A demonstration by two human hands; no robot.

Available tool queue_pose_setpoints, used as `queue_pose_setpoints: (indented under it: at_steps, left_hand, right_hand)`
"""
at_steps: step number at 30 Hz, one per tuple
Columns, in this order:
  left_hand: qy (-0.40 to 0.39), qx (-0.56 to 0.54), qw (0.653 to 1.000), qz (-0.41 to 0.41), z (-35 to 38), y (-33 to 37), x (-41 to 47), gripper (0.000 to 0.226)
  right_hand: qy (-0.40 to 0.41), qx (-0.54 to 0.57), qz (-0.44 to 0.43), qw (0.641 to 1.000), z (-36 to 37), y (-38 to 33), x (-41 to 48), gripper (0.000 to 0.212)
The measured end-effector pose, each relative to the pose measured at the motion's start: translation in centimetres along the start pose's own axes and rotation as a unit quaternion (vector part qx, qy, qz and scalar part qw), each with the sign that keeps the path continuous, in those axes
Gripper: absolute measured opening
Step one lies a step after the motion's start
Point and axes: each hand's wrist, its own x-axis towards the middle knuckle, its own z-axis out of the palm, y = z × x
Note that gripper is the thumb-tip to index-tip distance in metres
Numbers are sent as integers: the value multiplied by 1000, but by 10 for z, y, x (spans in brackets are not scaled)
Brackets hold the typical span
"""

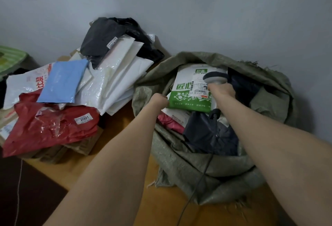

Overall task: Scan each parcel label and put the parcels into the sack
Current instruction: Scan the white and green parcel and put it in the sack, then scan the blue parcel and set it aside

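Pile, far left: loose parcels heaped on cardboard, well apart from both hands.
Pile count: one crumpled red plastic mailer [50, 126] with a "2001" sticker; one flat light-blue mailer [62, 82] lying on it; a fan of glossy white poly mailers [122, 74], overlapping too much to count; black plastic bags [102, 37] on top, probably two.
Surface: orange-brown wooden top [161, 207] under the pile and the sack.
Left hand [159, 100]: clenched on the lower left edge of the parcel; its fingers are hidden behind the wrist.
Task parcel: one flat green-and-white printed pouch [186, 98], tilted, held over the sack mouth between the two hands.
Label: one white barcode sticker [199, 89] on the pouch's face, just beside the right hand.
Scanner: one grey handheld barcode scanner [214, 78], its head over the upper right of the pouch, above the label.
Right hand [221, 90]: wrapped round the scanner's handle, touching the pouch's right side.
Cable: one thin black cord [203, 175] running from the scanner down across the sack front.
Sack: one open grey-green woven sack [197, 168], rim folded down, against the wall.
Inside, below the pouch: one pink-red packet [168, 122], one white mailer, one dark navy bag [203, 132]; at least three.
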Motion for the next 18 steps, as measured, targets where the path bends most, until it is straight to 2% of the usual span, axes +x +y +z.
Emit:
queue_pose_setpoints:
  at_steps: [3,6,8,11,18]
  left_hand:
    - [23,-13,1000,16,-22,-3,-13,35]
    - [34,-17,999,15,-48,-11,-29,38]
    - [37,-36,999,5,-66,-23,-34,39]
    - [52,-69,996,-17,-97,-52,-42,36]
    - [72,-105,990,-65,-188,-144,-59,36]
  right_hand:
    - [-68,74,2,995,7,-12,-22,35]
    - [-145,143,10,979,22,-26,-51,29]
    - [-189,174,18,966,38,-33,-73,27]
    - [-246,182,18,952,67,-40,-110,9]
    - [-309,144,-8,940,169,-51,-213,20]
